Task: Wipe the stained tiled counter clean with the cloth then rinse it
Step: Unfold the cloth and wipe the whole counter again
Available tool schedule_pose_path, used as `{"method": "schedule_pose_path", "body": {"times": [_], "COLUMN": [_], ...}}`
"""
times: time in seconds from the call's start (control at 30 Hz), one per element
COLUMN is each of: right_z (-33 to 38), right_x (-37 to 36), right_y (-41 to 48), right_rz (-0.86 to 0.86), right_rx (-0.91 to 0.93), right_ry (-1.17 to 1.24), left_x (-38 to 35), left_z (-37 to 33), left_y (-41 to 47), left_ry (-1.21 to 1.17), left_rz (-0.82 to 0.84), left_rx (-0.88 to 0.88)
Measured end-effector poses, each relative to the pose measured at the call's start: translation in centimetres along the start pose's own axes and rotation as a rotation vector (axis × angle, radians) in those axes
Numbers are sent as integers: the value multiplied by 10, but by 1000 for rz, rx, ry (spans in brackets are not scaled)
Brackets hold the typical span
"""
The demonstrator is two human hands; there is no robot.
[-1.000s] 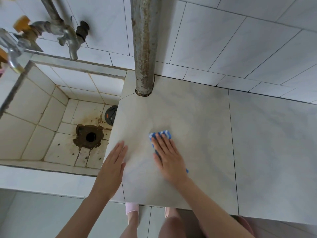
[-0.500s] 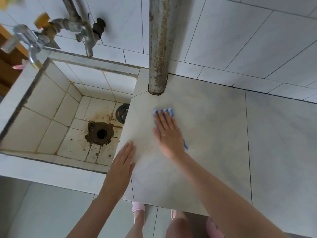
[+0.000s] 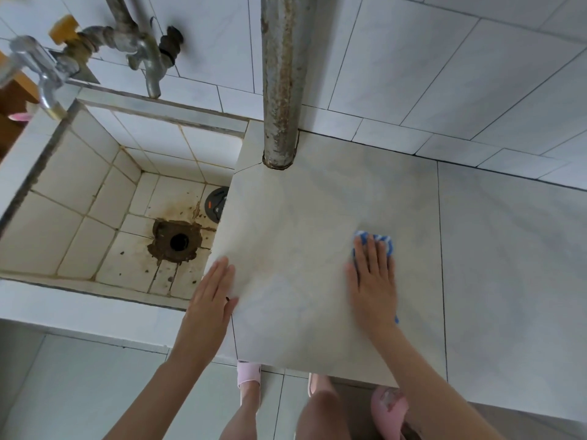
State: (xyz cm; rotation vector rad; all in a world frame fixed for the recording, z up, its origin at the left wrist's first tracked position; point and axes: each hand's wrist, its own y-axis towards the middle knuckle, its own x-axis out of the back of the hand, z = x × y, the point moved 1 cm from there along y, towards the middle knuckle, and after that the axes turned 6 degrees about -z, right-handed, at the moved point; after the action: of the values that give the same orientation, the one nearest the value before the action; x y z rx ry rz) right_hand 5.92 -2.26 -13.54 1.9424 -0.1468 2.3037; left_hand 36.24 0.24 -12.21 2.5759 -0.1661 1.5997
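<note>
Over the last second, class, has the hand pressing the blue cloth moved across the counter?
Yes. The right hand and blue cloth have slid rightward, away from the rusty pipe toward the grout line.

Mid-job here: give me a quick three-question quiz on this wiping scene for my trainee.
1. True or false: the right hand lies flat on the blue cloth.
2. Where does the left hand rest? A) on a tap B) at the counter edge beside the sink C) on the pipe
3. Fill in: the rusty pipe meets the counter at its ___ edge, by the wall.

Key: 1 true; 2 B; 3 back.
</note>
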Motion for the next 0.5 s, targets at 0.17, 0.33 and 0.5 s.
{"method": "schedule_pose_path", "body": {"times": [0.17, 0.33, 0.5], "right_z": [72, 124, 74], "right_x": [-7, -7, -4], "right_y": [-51, -95, -65], "right_rz": [42, 121, 117], "right_rx": [106, 381, 371], "right_ry": [31, 76, 108], "left_x": [-1, -2, -1], "left_z": [0, 1, 0], "left_y": [-1, 0, -2], "left_ry": [-19, -29, -47], "left_rz": [11, -8, -5], "left_rx": [5, 12, 11]}}
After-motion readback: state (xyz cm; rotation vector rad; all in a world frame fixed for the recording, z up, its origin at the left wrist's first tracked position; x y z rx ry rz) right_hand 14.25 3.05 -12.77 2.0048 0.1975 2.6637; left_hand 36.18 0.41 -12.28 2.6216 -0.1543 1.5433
